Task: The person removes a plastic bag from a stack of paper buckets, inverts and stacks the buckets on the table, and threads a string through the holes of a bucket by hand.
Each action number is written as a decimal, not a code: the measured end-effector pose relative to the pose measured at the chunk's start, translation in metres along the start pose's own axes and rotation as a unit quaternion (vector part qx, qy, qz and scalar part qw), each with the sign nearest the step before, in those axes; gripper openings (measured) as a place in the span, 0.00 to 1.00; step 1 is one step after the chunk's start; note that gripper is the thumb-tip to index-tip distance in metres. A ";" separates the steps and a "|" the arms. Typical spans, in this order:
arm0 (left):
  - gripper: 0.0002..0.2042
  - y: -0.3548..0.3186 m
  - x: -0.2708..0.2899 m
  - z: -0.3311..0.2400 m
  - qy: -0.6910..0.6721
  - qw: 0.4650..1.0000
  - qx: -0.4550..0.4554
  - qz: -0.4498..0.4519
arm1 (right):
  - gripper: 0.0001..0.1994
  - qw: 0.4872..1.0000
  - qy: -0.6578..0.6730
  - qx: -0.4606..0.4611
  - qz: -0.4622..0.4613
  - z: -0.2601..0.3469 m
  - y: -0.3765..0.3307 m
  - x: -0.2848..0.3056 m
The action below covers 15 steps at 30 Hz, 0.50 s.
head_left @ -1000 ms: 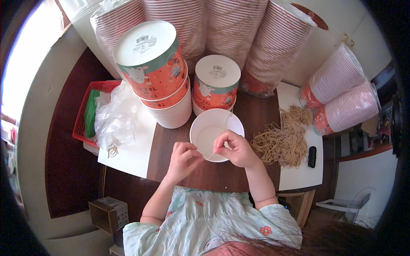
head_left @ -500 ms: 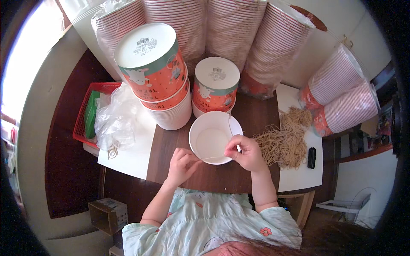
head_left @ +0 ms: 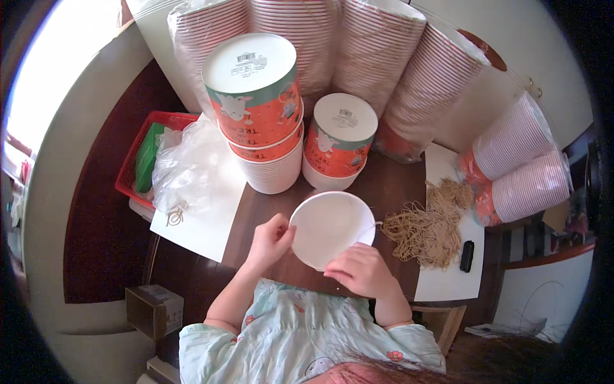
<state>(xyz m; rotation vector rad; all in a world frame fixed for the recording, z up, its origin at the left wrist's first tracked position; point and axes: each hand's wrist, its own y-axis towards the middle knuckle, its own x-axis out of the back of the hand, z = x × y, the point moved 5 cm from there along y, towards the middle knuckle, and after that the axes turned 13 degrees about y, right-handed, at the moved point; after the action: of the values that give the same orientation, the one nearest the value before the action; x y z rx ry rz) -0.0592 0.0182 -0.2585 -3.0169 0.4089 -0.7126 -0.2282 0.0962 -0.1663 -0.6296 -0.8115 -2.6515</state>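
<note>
A round paper bucket (head_left: 329,224) with a white inside stands mouth up and tilted at the table's near edge. My left hand (head_left: 270,242) is closed on its left rim, thumb against the wall. My right hand (head_left: 363,270) has its fingers curled over the near right rim. A short pale length of cord (head_left: 376,224) crosses the rim on the right, above my right hand; the rest of it is hard to make out. To the right lies a tangled heap of tan cord (head_left: 425,233).
Behind stand an orange and green stack of upturned buckets (head_left: 265,121) and a shorter stack (head_left: 339,144). Tall plastic-wrapped bucket stacks (head_left: 377,51) line the back, with more wrapped stacks (head_left: 518,153) at right. A red basket (head_left: 125,173), clear plastic bags (head_left: 185,166) and a black object (head_left: 467,256) lie around.
Earlier, both hands held a thin cord near the bucket's front rim. Now they grip the rim itself, the right hand having come lower, and the bucket is tipped differently. The view has shifted slightly.
</note>
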 end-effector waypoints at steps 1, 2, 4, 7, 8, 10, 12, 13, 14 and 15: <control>0.09 -0.005 0.010 -0.009 0.068 0.995 -0.060 -0.042 | 0.06 1.000 -0.002 0.020 0.010 0.004 -0.001 -0.006; 0.07 -0.012 0.017 -0.013 0.142 0.976 -0.131 -0.103 | 0.06 0.999 -0.003 0.040 0.020 0.008 -0.001 -0.012; 0.06 -0.031 0.034 -0.019 0.240 0.925 -0.229 -0.184 | 0.06 0.996 0.007 0.053 0.065 0.010 0.002 -0.030; 0.08 -0.048 0.048 0.004 0.331 0.855 -0.297 -0.268 | 0.06 0.993 0.011 0.056 0.103 -0.002 0.001 -0.064; 0.09 -0.052 0.052 0.014 0.367 0.832 -0.304 -0.284 | 0.06 0.994 -0.001 0.043 0.105 -0.007 0.003 -0.075; 0.09 -0.060 0.058 0.031 0.387 0.813 -0.319 -0.294 | 0.04 0.995 0.006 0.034 0.095 -0.021 0.001 -0.101; 0.10 -0.068 0.060 0.053 0.400 0.792 -0.339 -0.312 | 0.04 0.993 0.042 0.028 0.109 -0.029 -0.002 -0.122; 0.10 -0.071 0.062 0.062 0.403 0.793 -0.334 -0.312 | 0.04 0.989 0.077 0.022 0.122 -0.031 -0.004 -0.132; 0.10 -0.075 0.063 0.068 0.412 0.782 -0.346 -0.314 | 0.04 0.986 0.097 0.008 0.136 -0.033 -0.008 -0.140; 0.09 -0.078 0.063 0.074 0.422 0.770 -0.359 -0.317 | 0.04 0.985 0.100 0.009 0.139 -0.033 -0.010 -0.146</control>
<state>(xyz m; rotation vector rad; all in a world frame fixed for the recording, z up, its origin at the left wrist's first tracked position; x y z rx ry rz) 0.0468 0.0739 -0.2913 -3.2173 -0.5617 -2.5034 -0.1170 0.1062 -0.2669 -0.4284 -0.6380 -2.4023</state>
